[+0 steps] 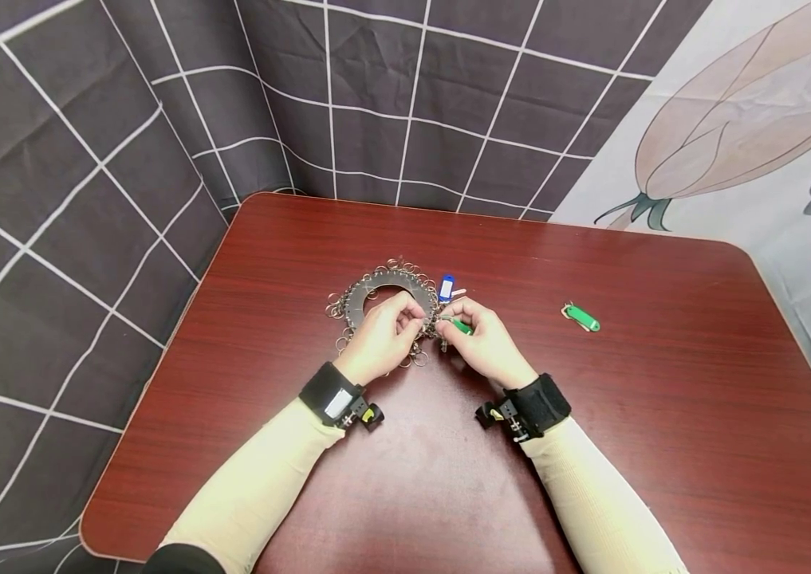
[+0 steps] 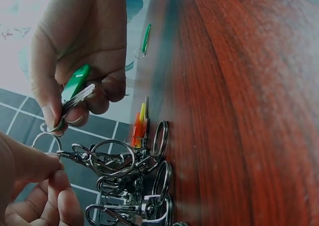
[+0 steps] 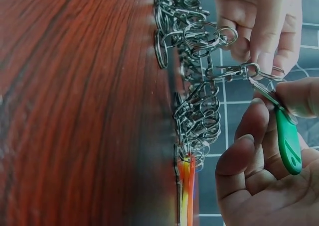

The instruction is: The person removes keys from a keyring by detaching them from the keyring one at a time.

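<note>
A flat metal hoop [image 1: 356, 303] with many clasps and split rings around its edge lies on the table. At its right side my left hand [image 1: 383, 331] pinches one split ring [image 2: 47, 133], which hangs from a clasp [image 3: 232, 72] of the hoop. Facing it, my right hand [image 1: 484, 339] holds a key [image 2: 79, 99] with a green tag [image 3: 288, 141], thumb and finger at the key's head. In the right wrist view the key overlaps the pinched ring. The fingers partly hide where the key and rings meet.
Just beyond the hands, a blue tag [image 1: 446, 285] lies beside the hoop with a key. Orange [image 2: 136, 131] and yellow [image 2: 142, 111] tags show there too. Farther right on the red-brown table [image 1: 663, 383] lies another green tag [image 1: 582, 317]. Dark gridded cloth [image 1: 369, 143] hangs behind.
</note>
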### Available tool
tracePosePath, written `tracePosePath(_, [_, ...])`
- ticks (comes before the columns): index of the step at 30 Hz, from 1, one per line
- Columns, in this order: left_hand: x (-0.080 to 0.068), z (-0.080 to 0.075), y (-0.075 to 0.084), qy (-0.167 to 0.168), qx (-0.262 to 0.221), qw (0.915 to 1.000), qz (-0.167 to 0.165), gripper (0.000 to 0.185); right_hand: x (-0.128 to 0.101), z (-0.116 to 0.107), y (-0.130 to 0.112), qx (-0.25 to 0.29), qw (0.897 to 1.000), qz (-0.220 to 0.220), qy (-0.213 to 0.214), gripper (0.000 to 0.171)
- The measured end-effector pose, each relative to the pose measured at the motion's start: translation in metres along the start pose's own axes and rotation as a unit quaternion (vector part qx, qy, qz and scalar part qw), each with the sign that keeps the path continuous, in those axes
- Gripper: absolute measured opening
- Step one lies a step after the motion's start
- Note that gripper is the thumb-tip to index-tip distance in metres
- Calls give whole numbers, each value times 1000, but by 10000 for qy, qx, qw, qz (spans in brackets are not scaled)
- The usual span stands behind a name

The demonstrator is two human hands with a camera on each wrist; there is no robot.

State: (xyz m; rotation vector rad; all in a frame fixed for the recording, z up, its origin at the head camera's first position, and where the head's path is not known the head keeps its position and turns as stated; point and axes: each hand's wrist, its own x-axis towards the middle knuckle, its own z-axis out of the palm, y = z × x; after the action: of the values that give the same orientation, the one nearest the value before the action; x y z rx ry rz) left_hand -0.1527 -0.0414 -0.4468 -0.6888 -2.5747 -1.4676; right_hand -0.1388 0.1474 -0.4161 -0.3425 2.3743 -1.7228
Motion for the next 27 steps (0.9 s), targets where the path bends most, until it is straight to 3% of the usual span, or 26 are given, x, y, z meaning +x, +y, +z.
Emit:
tracePosePath(13, [-1,0,2,-205,236,9995,40,7,0,0,0,-59,9999,-104,80,10])
tracePosePath(20, [-1,1,2,-226,514,9983,181,7,10,-3,31,83,9994,-223,233,11])
tracePosePath(27, [-1,3,1,-138,507,9985,147,7,11,-3,33,102,9987,-340,367,10])
